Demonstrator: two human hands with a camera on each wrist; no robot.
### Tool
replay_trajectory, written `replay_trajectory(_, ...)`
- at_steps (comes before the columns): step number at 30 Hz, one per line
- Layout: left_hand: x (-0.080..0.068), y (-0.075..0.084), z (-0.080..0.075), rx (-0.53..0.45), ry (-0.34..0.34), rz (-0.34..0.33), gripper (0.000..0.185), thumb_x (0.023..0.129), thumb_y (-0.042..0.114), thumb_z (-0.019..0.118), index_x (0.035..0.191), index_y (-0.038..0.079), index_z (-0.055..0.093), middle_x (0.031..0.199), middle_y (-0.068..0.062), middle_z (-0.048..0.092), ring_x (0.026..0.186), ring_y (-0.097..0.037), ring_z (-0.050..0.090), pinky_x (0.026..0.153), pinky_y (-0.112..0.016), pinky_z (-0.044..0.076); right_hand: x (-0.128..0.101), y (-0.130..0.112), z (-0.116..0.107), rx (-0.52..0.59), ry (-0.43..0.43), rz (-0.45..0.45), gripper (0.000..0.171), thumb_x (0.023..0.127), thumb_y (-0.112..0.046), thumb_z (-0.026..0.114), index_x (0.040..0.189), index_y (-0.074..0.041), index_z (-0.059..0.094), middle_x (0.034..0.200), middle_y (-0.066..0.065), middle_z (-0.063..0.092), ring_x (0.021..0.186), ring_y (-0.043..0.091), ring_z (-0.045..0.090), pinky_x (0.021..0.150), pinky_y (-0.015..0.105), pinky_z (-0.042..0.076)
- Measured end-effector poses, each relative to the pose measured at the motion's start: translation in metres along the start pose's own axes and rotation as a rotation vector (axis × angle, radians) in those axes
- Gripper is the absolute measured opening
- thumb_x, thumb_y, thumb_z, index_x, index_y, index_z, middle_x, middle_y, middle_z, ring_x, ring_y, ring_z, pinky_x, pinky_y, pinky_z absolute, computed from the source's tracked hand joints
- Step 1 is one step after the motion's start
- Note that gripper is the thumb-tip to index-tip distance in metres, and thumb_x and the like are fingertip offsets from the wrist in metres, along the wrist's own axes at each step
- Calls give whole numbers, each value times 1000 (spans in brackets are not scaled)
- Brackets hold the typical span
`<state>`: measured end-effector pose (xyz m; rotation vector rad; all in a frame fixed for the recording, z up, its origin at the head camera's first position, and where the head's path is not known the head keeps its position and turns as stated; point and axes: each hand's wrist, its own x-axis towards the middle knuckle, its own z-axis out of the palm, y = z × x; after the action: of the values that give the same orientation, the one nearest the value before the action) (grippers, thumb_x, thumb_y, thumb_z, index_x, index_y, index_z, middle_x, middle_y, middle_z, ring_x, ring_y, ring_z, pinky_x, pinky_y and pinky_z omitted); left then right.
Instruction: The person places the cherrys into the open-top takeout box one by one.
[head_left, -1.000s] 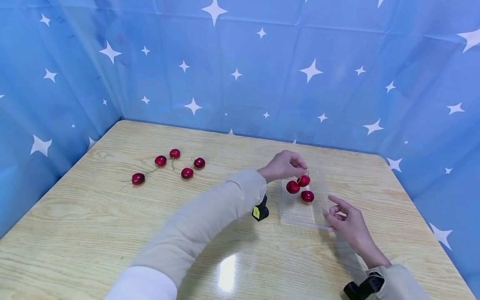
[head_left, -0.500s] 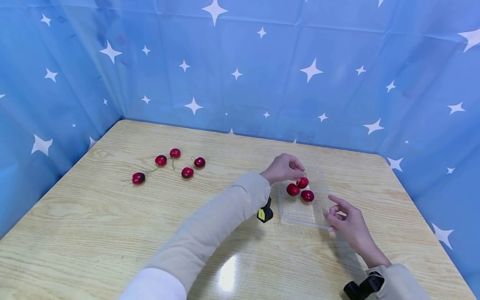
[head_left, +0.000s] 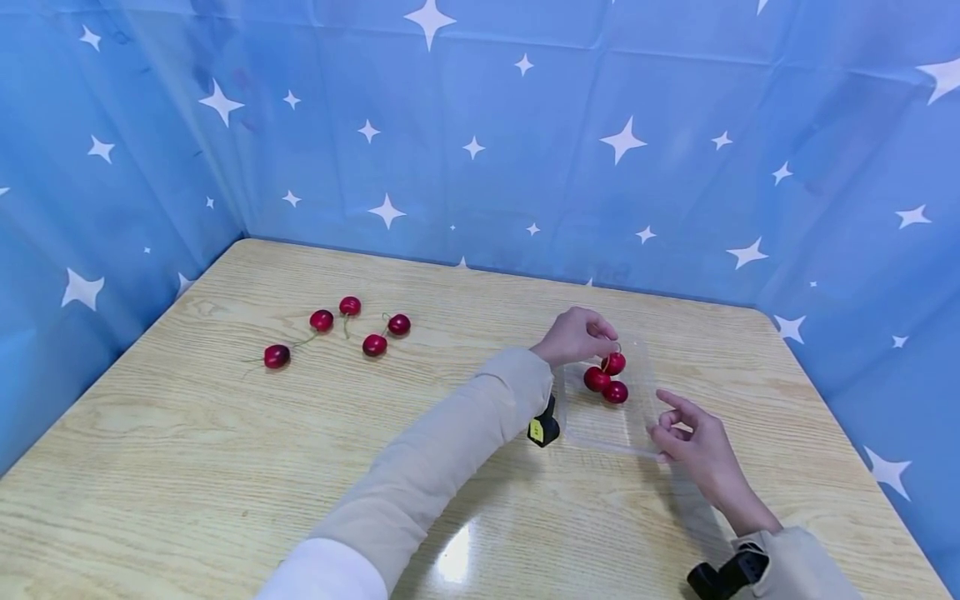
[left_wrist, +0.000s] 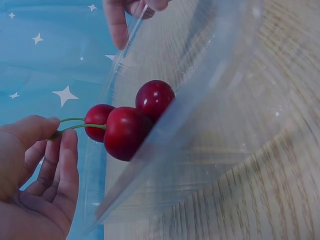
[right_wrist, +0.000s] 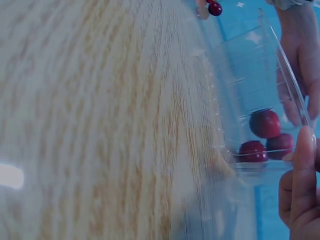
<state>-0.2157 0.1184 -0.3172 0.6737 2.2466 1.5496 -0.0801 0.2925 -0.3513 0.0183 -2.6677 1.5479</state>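
Cherries (head_left: 597,379) pinched by their stems (left_wrist: 82,125) in the left hand (head_left: 573,337) have been shifted rightward toward a third cherry (head_left: 616,392) inside the clear box (head_left: 596,427), gripped by the right hand (head_left: 699,454), so release appears outstanding

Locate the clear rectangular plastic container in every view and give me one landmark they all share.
Head: the clear rectangular plastic container is right of centre, immediately left of the right hand.
Left wrist: the container spans the middle, slanting toward the upper right.
Right wrist: the container runs down the right side.
Shared landmark: the cluster of three round red cherries at the container.
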Motion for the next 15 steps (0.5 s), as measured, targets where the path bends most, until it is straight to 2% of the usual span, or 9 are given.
replay_trajectory(4,2,-3,2,-4,-8,8,11,83,12,62,91,5,64,71,1,58,81,-26,60,58,-19,44,-1,0,0,7,5,-7,50,83,6,54,128,13,34,76,2,45,56,4,52,46,23,47)
replay_trajectory(15,3,-11,3,-8,0,14,10,81,9,64,89,3,64,72,-1,61,71,-19,62,61,-17,44,0,0,0,27,-5,15,51,84,5,54,129,12,32,78,4,44,59,5,54,49,24,48)
